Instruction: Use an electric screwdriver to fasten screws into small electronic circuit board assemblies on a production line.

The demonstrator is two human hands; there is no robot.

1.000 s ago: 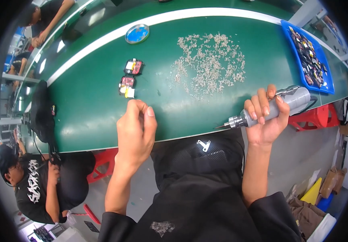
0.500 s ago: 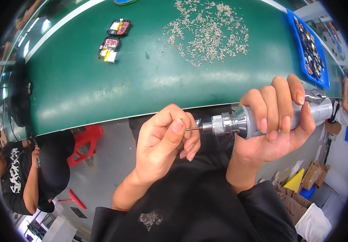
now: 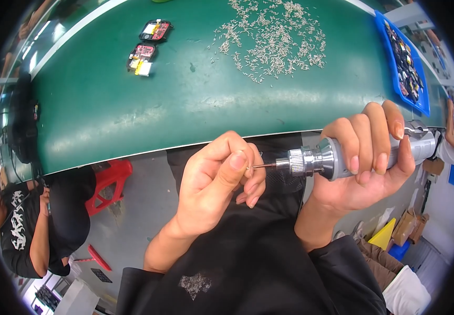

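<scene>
My right hand (image 3: 366,157) grips a grey electric screwdriver (image 3: 316,160) held sideways over my lap, its thin bit pointing left. My left hand (image 3: 216,184) pinches a tiny screw at the tip of the bit between thumb and forefinger. Both hands are below the near edge of the green table (image 3: 132,105). A loose heap of small silver screws (image 3: 274,37) lies at the far middle of the table. Two small open devices with red circuit boards (image 3: 148,42) lie at the far left.
A blue tray (image 3: 405,63) holding several dark parts sits at the table's right end. A person in a black shirt (image 3: 27,226) sits low at the left beside a red stool (image 3: 109,184). Cardboard and a yellow object (image 3: 384,233) lie on the floor at the right.
My left hand left the table and came down to the screwdriver's bit. My right hand brought the screwdriver down and inward, and my view dropped toward my lap.
</scene>
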